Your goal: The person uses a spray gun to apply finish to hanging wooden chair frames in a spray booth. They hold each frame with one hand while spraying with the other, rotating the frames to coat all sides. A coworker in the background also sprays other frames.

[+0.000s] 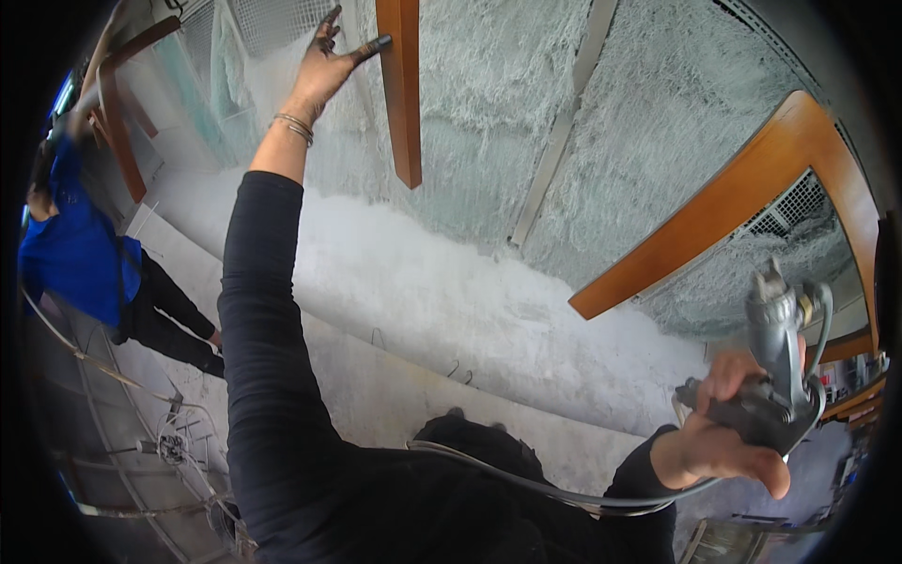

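My left hand point(322, 77) is raised at the top, its stained dark fingers spread apart. One dark fingertip reaches the edge of a hanging orange-brown wooden bar point(401, 94), though I cannot tell whether it presses on it. At the lower right, my right hand point(719, 428) is closed around a grey metal spray gun point(778, 348), with the thumb sticking out. A grey hose point(564, 495) runs across my body toward the gun. Above the gun hangs an angled, glossy wooden frame piece point(695, 216), apart from both hands.
A shaggy, whitish-green filter wall point(498, 103) with metal strips point(564, 141) stands ahead. Small hooks point(460, 371) lie on the dusty white ledge point(395, 367). At the left, a person in a blue shirt point(70, 249) stands by another wooden frame point(117, 122). Hoses point(122, 385) hang below.
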Available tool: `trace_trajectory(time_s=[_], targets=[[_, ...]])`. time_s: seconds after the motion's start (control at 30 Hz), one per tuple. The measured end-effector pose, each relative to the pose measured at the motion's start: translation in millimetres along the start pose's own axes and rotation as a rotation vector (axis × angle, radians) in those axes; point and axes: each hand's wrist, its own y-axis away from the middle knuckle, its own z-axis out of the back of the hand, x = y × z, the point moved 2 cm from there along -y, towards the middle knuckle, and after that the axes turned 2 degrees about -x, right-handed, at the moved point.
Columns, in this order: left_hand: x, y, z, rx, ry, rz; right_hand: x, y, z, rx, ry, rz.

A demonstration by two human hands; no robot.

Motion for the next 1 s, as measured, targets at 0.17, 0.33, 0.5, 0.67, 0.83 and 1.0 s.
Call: trace_trajectory(time_s=[0.17,0.33,0.5,0.67,0.83,1.0], targets=[[-24.2,-11.0,-33.3,0.046,0.007,0.021,-21.1,6.8,41.2,0.179,0.113,-0.061],[-55.4,-15.3,-49.5,0.042,0.068,0.046,-76.0,52.4,85.9,0.466,0.267,-0.266],[-75.3,-25.4,-50.9,0.21,0.158,0.082,-124.1,98.7,100.4,0.738,0.2,-0.761],[-71.2,-15.0,-46.0,0.263,0.48,0.206,-149.2,147.3,107.1,0.643,0.392,-1.071],[-52.4,-16.5,-32.4,0.286,0.505,0.087,-165.1,179.1,96.7,0.23,0.437,-1.137],[-47.9,-32.6,-23.4,0.235,0.407,0.19,-143.1,181.0,60.9,0.469,0.413,-0.921]])
